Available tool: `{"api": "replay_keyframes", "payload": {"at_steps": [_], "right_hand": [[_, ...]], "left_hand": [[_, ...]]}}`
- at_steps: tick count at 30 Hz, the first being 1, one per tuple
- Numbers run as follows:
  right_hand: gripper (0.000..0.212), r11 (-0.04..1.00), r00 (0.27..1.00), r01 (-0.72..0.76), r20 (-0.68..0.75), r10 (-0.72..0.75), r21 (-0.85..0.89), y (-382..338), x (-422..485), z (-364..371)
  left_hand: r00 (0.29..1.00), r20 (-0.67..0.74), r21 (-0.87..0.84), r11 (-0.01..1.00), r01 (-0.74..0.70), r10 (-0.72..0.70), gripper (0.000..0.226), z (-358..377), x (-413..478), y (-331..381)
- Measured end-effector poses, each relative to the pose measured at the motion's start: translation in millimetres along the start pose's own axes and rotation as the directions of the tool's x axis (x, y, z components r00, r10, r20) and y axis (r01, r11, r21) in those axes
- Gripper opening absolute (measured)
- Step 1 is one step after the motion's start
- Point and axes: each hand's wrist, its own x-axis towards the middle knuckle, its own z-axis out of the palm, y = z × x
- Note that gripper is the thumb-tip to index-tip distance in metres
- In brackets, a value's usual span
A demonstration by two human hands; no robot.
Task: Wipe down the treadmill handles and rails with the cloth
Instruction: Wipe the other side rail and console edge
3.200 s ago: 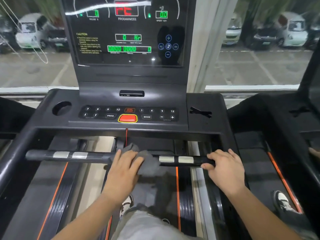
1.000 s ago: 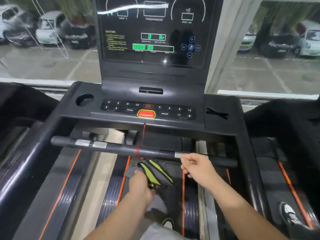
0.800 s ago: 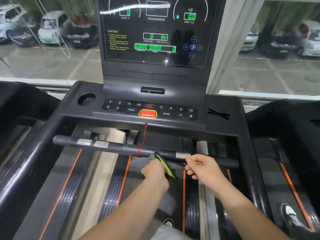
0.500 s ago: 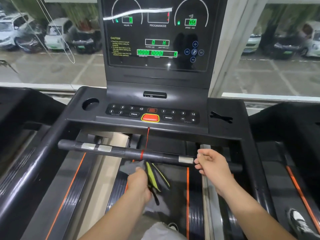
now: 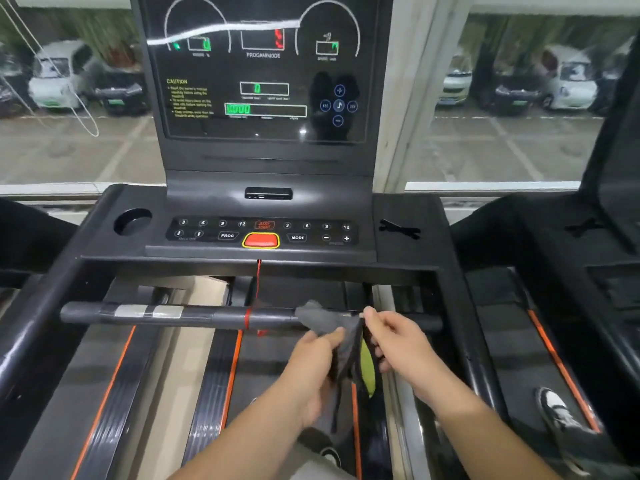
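Observation:
A black handlebar with silver sensor strips runs across the treadmill below the console. The grey cloth, with a yellow-green patch showing, hangs between my hands just in front of the bar's right half. My left hand grips its lower part. My right hand pinches its upper right edge near the bar. The black left side rail slopes down at the left; the right side rail is partly behind my right arm.
The console with a red stop button and a lit display stands ahead. A red safety cord hangs from it to the bar. Another treadmill stands close on the right, with a shoe on its deck. Windows lie beyond.
My left hand lifted the cloth off the bar, lowered it, then raised it to the right. My right hand let go of the bar and took hold of the cloth's edge.

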Motion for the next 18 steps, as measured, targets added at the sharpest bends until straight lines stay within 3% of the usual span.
{"api": "replay_keyframes", "payload": {"at_steps": [2,4,6,8,11,13,18], "right_hand": [[0.046,0.998,0.996,0.065,-0.06,-0.065,0.002,-3.1,-4.4,-13.1],[0.049,0.988,0.992,0.091,-0.098,-0.079,0.122,-9.6,-7.8,-22.8],[0.051,0.964,0.999,0.052,-0.006,-0.052,0.26,-20.5,-14.0,-35.0],[0.035,0.958,0.99,0.022,0.131,-0.062,0.285,-33.3,-24.3,-47.1],[0.019,0.968,0.987,0.117,0.084,-0.139,0.222,-46.7,-30.7,-58.4],[0.021,0.954,0.987,0.157,0.004,-0.164,0.257,-49.7,-28.2,-60.8],[0.025,0.863,0.994,0.073,-0.106,-0.023,0.5,-59.2,-9.9,-70.7]], "left_hand": [[0.986,0.165,-0.061,0.998,-0.013,0.023,0.033,2.2,-7.8,12.3],[0.957,0.288,-0.094,0.996,0.003,0.024,0.051,4.2,-8.4,23.3],[0.941,0.338,-0.111,0.992,0.064,-0.023,0.06,10.2,-5.0,32.2],[0.917,0.39,-0.067,0.991,0.113,-0.078,0.055,20.6,-3.7,40.7],[0.898,0.423,0.13,0.989,0.067,-0.116,0.056,41.0,0.4,51.6],[0.904,0.406,0.279,0.96,0.014,-0.131,0.058,51.6,5.8,57.4],[0.931,0.358,0.337,0.94,-0.058,-0.072,0.029,52.2,26.2,81.3]]}}
